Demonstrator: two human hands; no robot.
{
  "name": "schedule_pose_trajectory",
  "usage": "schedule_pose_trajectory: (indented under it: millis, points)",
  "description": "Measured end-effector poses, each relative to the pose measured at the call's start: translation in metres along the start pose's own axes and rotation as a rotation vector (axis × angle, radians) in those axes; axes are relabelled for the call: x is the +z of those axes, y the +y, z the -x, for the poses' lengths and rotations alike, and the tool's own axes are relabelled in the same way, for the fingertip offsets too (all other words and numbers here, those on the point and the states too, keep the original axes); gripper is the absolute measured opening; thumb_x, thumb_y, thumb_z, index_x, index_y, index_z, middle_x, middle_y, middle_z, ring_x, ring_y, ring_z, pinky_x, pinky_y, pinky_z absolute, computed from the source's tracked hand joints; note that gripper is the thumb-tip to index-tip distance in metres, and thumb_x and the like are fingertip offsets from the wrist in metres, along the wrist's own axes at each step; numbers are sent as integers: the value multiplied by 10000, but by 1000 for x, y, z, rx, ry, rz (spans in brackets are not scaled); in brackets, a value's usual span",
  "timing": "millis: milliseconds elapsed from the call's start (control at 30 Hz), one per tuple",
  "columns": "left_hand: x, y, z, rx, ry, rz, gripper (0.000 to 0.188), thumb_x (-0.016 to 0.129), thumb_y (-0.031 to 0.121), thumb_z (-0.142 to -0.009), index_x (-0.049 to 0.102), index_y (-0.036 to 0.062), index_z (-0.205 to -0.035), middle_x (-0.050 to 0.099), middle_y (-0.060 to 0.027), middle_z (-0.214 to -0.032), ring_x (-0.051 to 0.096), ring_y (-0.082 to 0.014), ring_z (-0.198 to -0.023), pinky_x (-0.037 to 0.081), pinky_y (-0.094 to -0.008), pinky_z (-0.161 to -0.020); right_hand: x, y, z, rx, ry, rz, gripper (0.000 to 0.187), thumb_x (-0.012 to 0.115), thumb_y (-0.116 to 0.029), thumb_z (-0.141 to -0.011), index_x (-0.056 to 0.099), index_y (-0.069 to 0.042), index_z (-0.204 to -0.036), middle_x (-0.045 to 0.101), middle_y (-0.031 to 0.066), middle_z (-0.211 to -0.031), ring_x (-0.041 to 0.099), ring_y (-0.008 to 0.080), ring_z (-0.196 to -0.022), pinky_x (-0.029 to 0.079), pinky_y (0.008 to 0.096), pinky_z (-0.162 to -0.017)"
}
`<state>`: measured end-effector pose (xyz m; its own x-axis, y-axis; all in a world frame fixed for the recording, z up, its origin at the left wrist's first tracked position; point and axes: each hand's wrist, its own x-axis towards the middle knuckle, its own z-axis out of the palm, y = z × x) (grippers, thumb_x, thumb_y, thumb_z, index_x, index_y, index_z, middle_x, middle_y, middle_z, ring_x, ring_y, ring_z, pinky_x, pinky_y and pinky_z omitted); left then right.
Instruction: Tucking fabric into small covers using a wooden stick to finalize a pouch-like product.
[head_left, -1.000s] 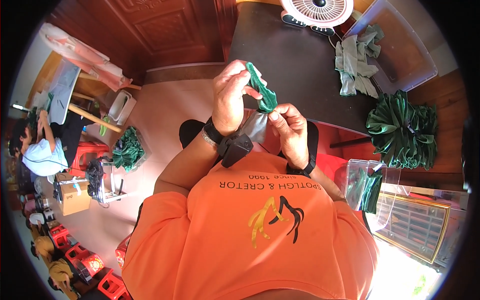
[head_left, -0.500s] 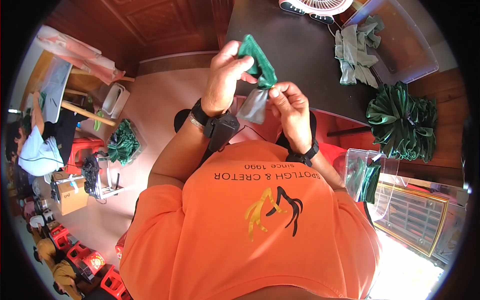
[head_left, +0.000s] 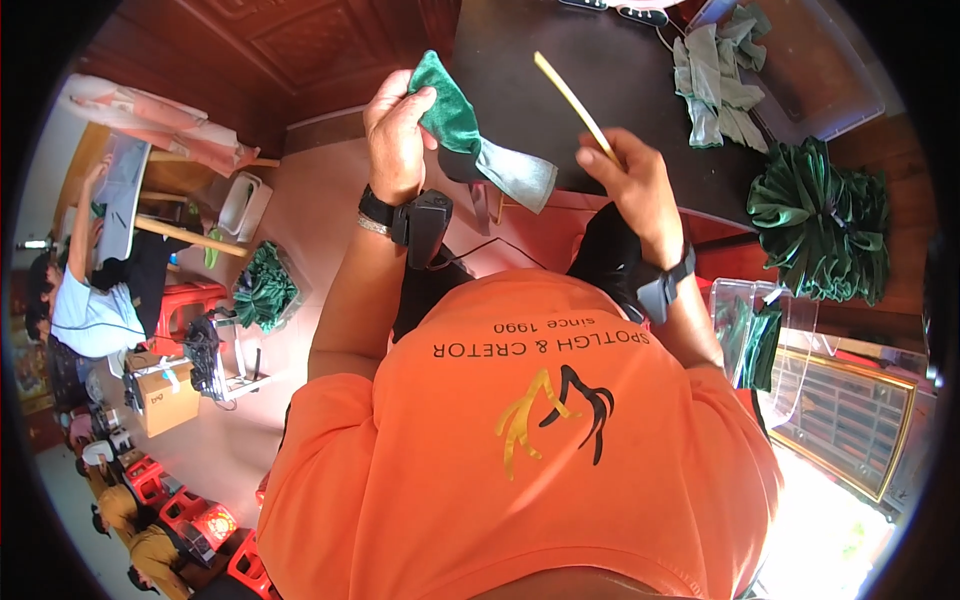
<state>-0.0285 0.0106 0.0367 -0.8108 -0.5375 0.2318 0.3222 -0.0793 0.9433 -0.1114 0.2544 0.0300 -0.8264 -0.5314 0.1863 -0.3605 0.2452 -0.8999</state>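
The left hand (head_left: 397,138) pinches a green-and-grey fabric strip (head_left: 449,115). The right hand's (head_left: 636,185) closed fingers grip a stick (head_left: 575,102) near the counter's (head_left: 630,70) front edge. Dark lettering (head_left: 541,350) marks the orange shirt (head_left: 650,430).

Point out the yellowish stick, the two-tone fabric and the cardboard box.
Yellowish stick (head_left: 573,101): head view, middle of its shaft.
Two-tone fabric (head_left: 463,132): head view, lower green part.
Cardboard box (head_left: 178,406): head view, one side.

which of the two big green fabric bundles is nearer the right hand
The right-side bundle, beside the black table; the left-side bundle lies farther off, past the left forearm.
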Motion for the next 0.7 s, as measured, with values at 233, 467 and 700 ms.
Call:
schedule_pose_trajectory:
  millis: [233,467,700]
  points:
    - [35,5,2,134,-109,16,264,540,113,-852,505,15,-1094,587,-42,-887,517,-71,-661,400,-193,-508,43,-37,-46,105,-405,-334,263,691,-246,-806,642,-13,-919,553,-25,-671,438,56,-540,353,210,-519]
    - [27,-8,48,144,-220,-223,231,538,67,-848,476,30,-1068,529,-54,-962,513,-109,-863,429,-238,-720,53,-30,-55,218,-204,-702,144,632,-195,-842,646,-51,-843,612,-15,-704,476,43,-512,350,189,-490]
    - [30,-32,45,187,-244,-230,260,510,-22,-838,466,14,-1092,515,-31,-950,469,-78,-827,407,-224,-757,59,-33,-57,255,-126,-725,134,633,-193,-840,632,-59,-837,614,-7,-718,492,39,-507,302,186,-429]
